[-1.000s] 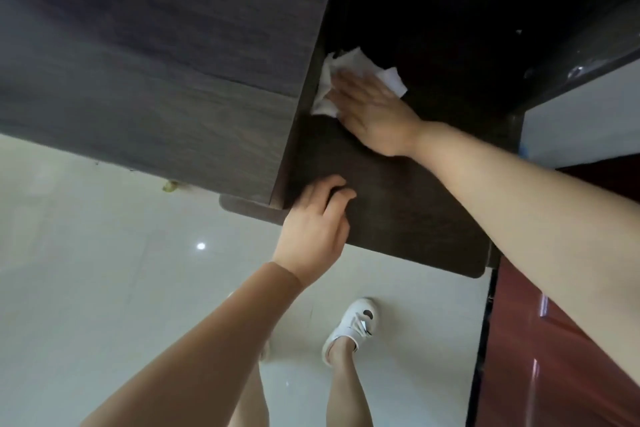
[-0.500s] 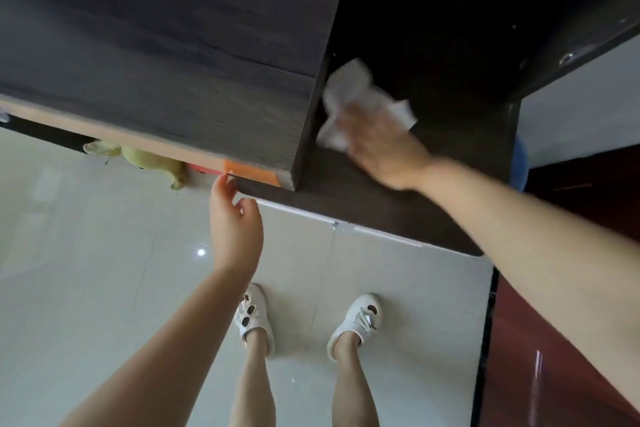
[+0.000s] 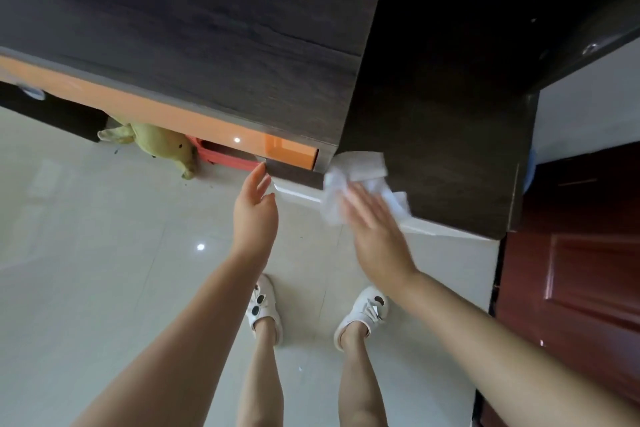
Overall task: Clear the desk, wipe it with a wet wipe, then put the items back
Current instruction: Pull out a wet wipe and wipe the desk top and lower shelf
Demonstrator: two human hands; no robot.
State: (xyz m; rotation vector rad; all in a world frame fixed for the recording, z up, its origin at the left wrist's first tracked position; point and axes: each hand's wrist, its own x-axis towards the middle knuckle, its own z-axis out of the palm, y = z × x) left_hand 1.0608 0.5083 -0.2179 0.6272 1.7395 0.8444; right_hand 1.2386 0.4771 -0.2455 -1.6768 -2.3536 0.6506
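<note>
Wet wipe (image 3: 360, 184) in our right hand (image 3: 377, 236), crumpled and white, lies at the near edge of the dark wood-grain worktop (image 3: 443, 135); part of it rests on the surface and part hangs past the rim. Our fingers press flat over the wipe and pin it rather than clench it, and the hand is blurred. Our left hand (image 3: 254, 215) is released, palm turned inward and fingers loosely spread, its fingertips just at the corner of the lower dark panel (image 3: 294, 172) and holding nothing.

Outward from the hands, a taller dark cabinet block (image 3: 190, 21) stands left of the worktop and fills the upper left of the view, with a glossy orange strip (image 3: 166, 111) along its lower edge. Beneath it, on the pale tiled floor (image 3: 86, 270), lies a yellow-green soft toy (image 3: 156, 142), and just beside that sits a red crate (image 3: 225, 158), mostly hidden; we cannot tell what is in it. Below the hands we see two legs in white shoes (image 3: 263, 308) on the tiles. A reddish-brown door (image 3: 581, 253) stands at the right, beside the worktop's end.
</note>
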